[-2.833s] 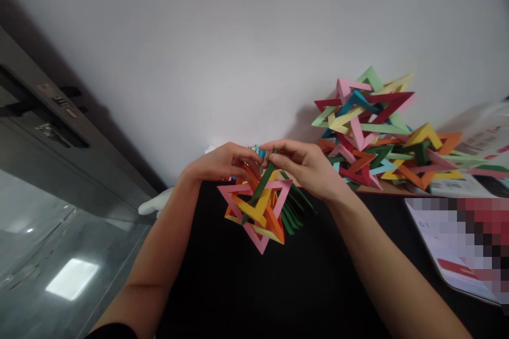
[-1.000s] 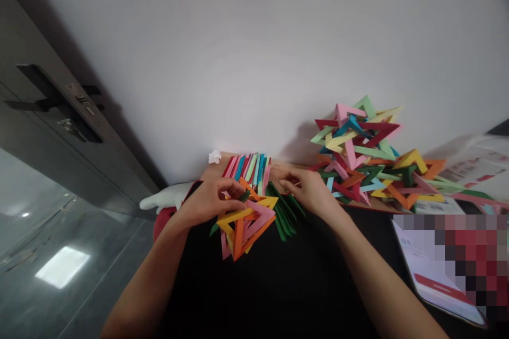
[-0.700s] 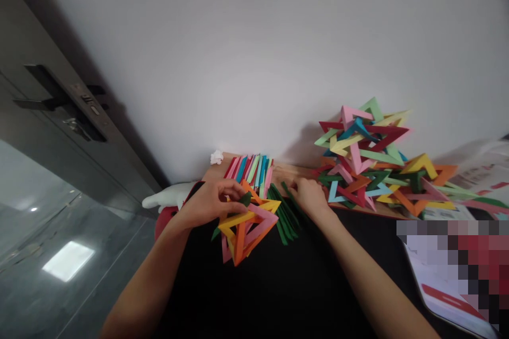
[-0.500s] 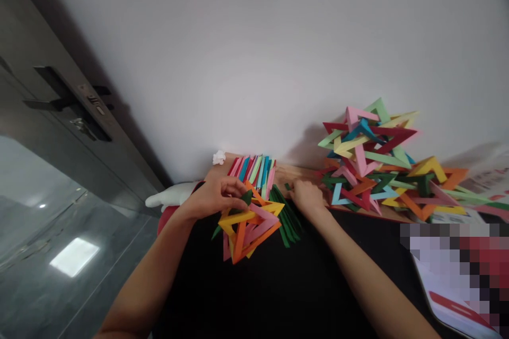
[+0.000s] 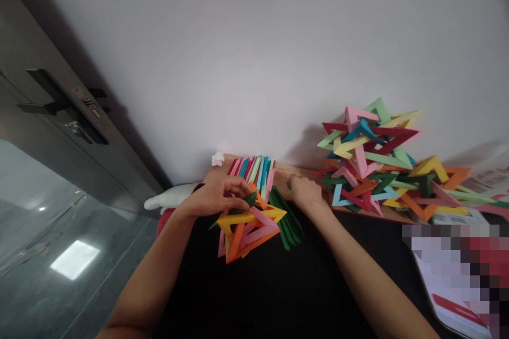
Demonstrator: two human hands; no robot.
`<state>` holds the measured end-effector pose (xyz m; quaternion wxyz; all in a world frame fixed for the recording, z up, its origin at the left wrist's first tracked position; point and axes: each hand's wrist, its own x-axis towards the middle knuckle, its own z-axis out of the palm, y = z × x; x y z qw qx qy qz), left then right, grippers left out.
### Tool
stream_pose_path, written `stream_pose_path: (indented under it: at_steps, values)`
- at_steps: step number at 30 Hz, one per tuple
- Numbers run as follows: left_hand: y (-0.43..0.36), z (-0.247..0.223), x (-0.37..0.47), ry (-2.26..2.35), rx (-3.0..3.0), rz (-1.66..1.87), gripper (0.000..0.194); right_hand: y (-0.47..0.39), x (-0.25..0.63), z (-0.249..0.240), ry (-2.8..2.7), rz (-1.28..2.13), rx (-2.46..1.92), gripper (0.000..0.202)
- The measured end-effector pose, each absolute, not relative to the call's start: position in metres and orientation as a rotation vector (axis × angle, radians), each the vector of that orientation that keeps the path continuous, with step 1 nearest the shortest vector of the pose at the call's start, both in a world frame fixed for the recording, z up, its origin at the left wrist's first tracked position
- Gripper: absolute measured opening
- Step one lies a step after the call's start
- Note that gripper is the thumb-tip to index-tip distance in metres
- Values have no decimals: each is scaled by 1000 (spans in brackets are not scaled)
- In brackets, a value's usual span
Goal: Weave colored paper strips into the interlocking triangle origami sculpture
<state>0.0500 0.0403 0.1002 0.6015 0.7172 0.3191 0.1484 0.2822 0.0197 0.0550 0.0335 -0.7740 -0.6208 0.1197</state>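
My left hand [image 5: 222, 194] pinches a green paper piece of a folded star [image 5: 256, 228] made of interlocked yellow, orange, pink and green paper. The star hangs over the black surface. To its right, my right hand [image 5: 305, 190] is closed at the wooden board, with a small bit of green showing at its fingertips. Dark green paper strips [image 5: 287, 222] fan out between the star and my right hand. Behind the star, a row of multicoloured strips [image 5: 254, 169] lies on the board.
Finished-looking paper stars [image 5: 368, 137] are piled on the right part of the board [image 5: 284, 172] by the wall. A crumpled white paper [image 5: 218, 159] sits at the board's left end. A phone-like device [image 5: 437, 280] lies at the lower right. A door [image 5: 59, 100] stands at left.
The star in my left hand has turned slightly and shifted a little left. My right hand has moved slightly left, still closed near the board.
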Motion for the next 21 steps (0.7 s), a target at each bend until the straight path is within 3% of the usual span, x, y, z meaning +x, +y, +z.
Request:
stream_pose_path:
  at_steps: [5, 8, 10, 21]
  values:
    - [47, 98, 52, 736, 1691, 382, 20, -4, 290, 107, -1848, 310, -2052, 41]
    - [57, 97, 52, 721, 1726, 397, 22, -16, 284, 129, -1658, 488, -1245, 43]
    - [62, 97, 52, 703, 1723, 386, 26, -18, 272, 135, -1570, 561, -995, 39]
    - [71, 96, 56, 440, 1647, 470, 15, 4, 236, 122, -1753, 451, -817, 32]
